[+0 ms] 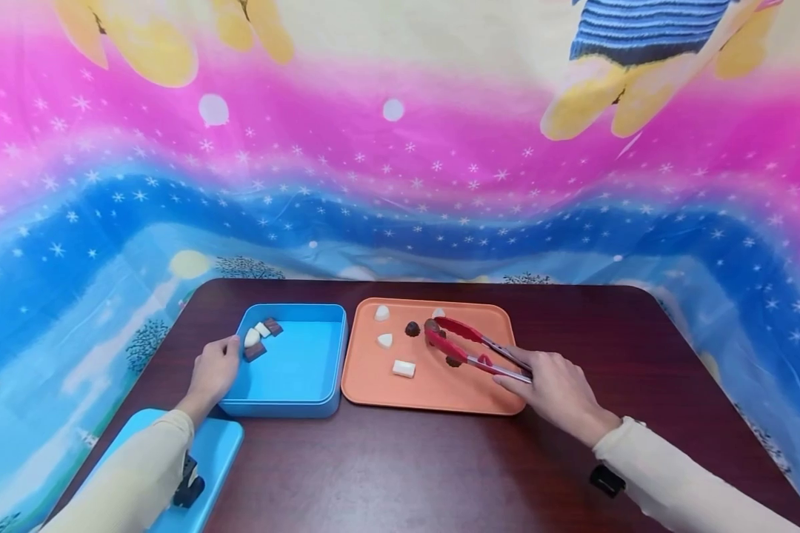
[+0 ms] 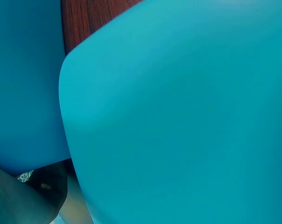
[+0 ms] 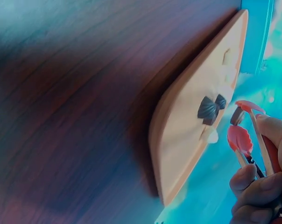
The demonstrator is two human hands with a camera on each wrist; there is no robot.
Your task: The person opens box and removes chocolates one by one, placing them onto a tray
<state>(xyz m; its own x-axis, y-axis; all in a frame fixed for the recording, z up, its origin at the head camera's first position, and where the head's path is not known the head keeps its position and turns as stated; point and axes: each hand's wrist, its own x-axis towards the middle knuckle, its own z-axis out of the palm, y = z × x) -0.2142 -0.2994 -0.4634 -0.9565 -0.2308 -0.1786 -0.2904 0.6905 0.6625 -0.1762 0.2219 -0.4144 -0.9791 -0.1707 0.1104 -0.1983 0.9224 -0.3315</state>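
My right hand (image 1: 563, 389) holds red-tipped tongs (image 1: 483, 361) over the orange tray (image 1: 367, 389). A brown chocolate piece (image 3: 237, 115) is pinched between the tong tips, raised off the tray in the right wrist view. On the tray lie dark chocolates (image 1: 412, 329) and several white pieces, one of them a white block (image 1: 404, 368). My left hand (image 1: 215, 370) grips the left wall of the open blue box (image 1: 280, 409); some of its fingers are hidden. Inside the box's far left corner sit brown squares (image 1: 255, 352) and white pieces (image 1: 252, 337).
A blue lid (image 1: 216, 459) lies on the dark wooden table (image 1: 347, 474) at the near left, under my left forearm; it fills most of the left wrist view. The box and tray stand side by side. A patterned cloth (image 1: 400, 170) hangs behind the table.
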